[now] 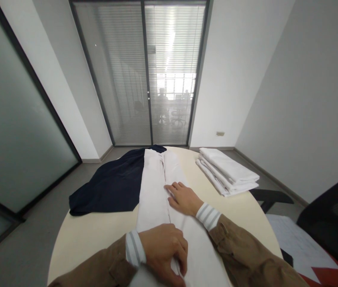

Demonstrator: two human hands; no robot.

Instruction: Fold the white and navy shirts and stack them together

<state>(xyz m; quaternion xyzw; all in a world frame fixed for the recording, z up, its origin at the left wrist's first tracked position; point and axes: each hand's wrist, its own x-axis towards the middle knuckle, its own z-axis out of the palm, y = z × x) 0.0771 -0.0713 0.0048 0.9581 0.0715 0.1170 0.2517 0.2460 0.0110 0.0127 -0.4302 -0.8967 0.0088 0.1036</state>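
Note:
A long white cloth garment (153,179) lies down the middle of the round table, its two folded edges meeting along a centre line. My left hand (164,249) is at the near end, thumb and fingers pinched on the edge of this white garment. Farther up, my right hand (183,198) rests on the right fold with its fingers stretched out near the centre line. A dark navy garment (112,181) spreads to the left of the white one, touching its side. My forearms hide part of the near cloth.
The pale round table (88,239) carries a stack of folded white cloths (228,169) at its far right. A black chair (336,207) stands on the right, with white and red material (300,243) beside it. Glass doors with blinds (139,75) are behind.

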